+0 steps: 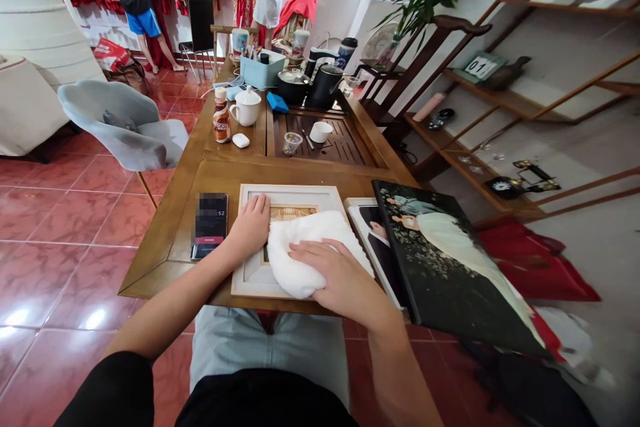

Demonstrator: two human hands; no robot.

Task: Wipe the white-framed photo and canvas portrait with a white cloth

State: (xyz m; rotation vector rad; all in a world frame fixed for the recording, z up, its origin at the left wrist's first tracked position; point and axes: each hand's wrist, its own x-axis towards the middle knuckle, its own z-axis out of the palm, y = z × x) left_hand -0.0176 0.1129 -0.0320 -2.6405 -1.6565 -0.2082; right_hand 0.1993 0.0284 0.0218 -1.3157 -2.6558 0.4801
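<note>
A picture frame (245,273) with a pale border lies flat near the front edge of the wooden table. Spread over much of its middle and right side is a white cloth (300,240), which hides most of the picture inside. My right hand (333,270) rests on this cloth and presses it against the frame, its fingers stretched out to the left. Flat on the frame's upper left border lies my left hand (250,223), fingers extended and nothing in them. A phone (210,223) with a lit screen is just left of my left forearm.
Right of the frame, a large dark photo panel (450,247) leans over another framed photo (375,240) and juts past the table. Farther back are a bottle (221,117), a lidded white mug (246,107), a white cup (321,131) and a kettle (325,87). Two people stand beyond.
</note>
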